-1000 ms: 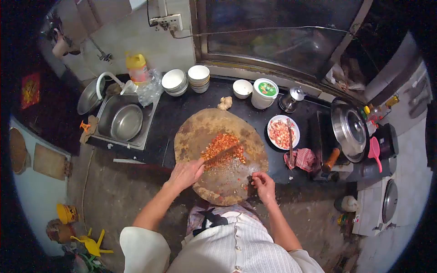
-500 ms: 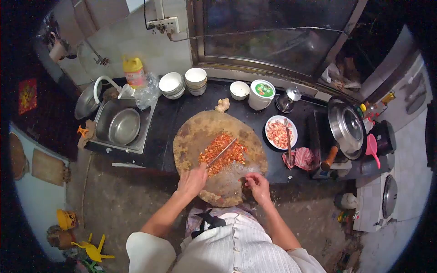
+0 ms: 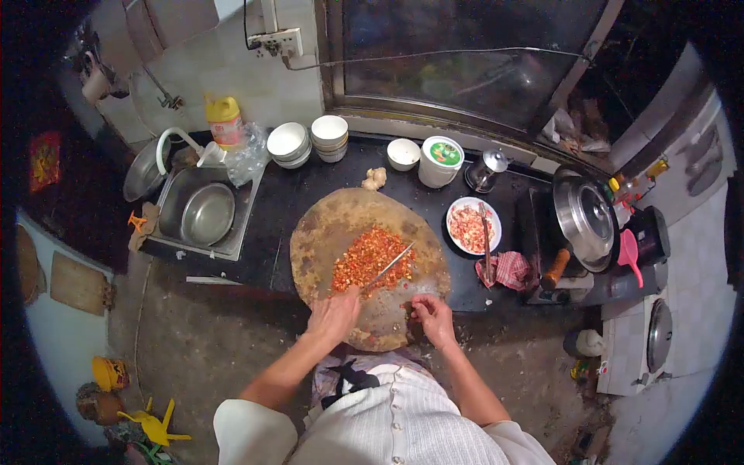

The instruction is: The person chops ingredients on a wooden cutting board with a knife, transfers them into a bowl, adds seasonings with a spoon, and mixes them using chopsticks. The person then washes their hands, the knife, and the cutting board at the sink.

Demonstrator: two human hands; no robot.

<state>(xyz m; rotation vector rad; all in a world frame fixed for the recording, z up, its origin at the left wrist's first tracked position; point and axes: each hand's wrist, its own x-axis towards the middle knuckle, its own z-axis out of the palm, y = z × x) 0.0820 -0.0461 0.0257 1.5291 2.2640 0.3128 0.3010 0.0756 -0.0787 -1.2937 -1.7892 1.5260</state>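
Note:
My left hand (image 3: pixel 335 316) is closed round the handle of a kitchen knife (image 3: pixel 391 265), whose blade is seen almost edge-on. The blade stands in a heap of finely chopped red chili (image 3: pixel 363 254) with pale bits in it. Under the heap lies a round, stained wooden chopping board (image 3: pixel 322 221). At the board's right front edge is my right hand (image 3: pixel 434 319), fingers curled and thumb and fingertips pressed together. Whatever lies between those fingertips is too small to make out.
A ginger root (image 3: pixel 374 179) lies behind the board. To the right are a bowl of chopped food (image 3: pixel 470 225) with chopsticks (image 3: pixel 487 240), a checked cloth (image 3: pixel 511 271) and a lidded pot (image 3: pixel 585 221). Stacked bowls (image 3: pixel 288 143) and a sink (image 3: pixel 244 232) are on the left.
The knife blade has shifted slightly right and toward me in the chili heap, with my left hand moving along. The chili is more gathered left of the blade. My right hand stays pinched.

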